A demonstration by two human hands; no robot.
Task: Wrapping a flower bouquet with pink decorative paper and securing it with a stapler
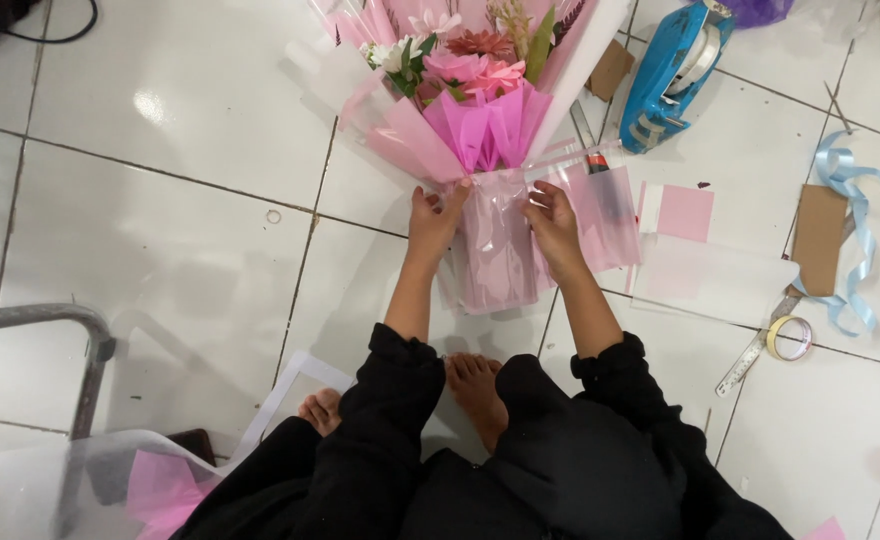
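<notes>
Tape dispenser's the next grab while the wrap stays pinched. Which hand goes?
Probably the right. The blue tape dispenser lies on the tiles up and to the right of the right hand; the left hand would have to cross the bouquet. Both hands grip the wrap at its neck.

pink flower bouquet (470, 110) lying on white floor tiles, wrapped in pink paper and clear cellophane, stem end gathered

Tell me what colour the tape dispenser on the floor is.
The tape dispenser is bright blue with a pale roll inside, seen clearest in the head view, upper right of the bouquet.
</notes>
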